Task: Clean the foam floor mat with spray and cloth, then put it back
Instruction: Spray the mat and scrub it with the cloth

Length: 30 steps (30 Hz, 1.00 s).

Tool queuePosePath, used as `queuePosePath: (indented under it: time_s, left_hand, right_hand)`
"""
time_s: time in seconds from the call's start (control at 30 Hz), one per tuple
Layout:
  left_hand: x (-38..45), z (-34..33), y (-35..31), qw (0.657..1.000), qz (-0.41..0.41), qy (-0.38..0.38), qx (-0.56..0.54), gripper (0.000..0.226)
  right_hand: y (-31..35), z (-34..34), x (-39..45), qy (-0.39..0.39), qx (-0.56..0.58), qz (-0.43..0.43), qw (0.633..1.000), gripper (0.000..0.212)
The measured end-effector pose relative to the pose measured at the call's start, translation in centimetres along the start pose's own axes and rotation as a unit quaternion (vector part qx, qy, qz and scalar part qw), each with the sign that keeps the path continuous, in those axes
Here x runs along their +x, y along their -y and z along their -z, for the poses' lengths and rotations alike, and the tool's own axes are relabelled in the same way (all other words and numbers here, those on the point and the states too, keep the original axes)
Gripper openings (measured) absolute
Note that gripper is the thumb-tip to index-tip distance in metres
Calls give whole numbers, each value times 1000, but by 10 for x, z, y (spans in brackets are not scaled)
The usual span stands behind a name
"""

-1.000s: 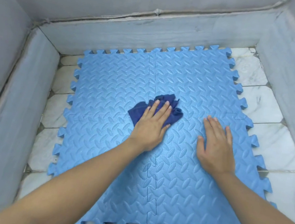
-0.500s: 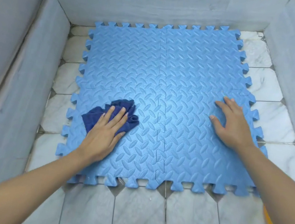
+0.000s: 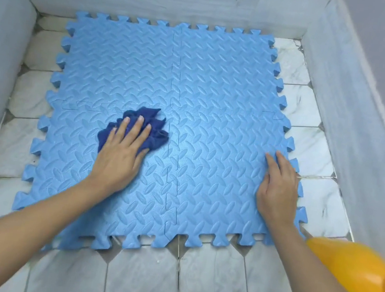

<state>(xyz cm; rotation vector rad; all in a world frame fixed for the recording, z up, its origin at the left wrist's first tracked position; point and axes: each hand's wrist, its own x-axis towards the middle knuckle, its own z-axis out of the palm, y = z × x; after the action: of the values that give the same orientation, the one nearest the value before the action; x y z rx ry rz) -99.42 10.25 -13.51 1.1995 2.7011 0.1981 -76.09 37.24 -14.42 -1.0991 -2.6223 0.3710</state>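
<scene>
Two bare forearms entering from the lower corners of the frame, converging toward centre. Left hand (image 3: 120,158) at centre-left, palm down, fingers straight and slightly spread, pointing toward the upper right, pressing flat on a dark blue cloth (image 3: 156,131); thumb tucked along the right side of the palm. Right hand (image 3: 278,190) at centre-right, palm down, fingers extended and held together, pointing toward the top of the frame, resting flat on the blue foam mat (image 3: 172,73) near its right edge. Both wrists nearly straight.
</scene>
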Motion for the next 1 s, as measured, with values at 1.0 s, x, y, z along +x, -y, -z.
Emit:
queuePosePath:
  time_s: [1.0]
  left_hand:
    - [189, -12, -166, 998, -65, 10, -10, 55]
  right_hand:
    - [-3, -3, 9, -15, -8, -54, 998, 62]
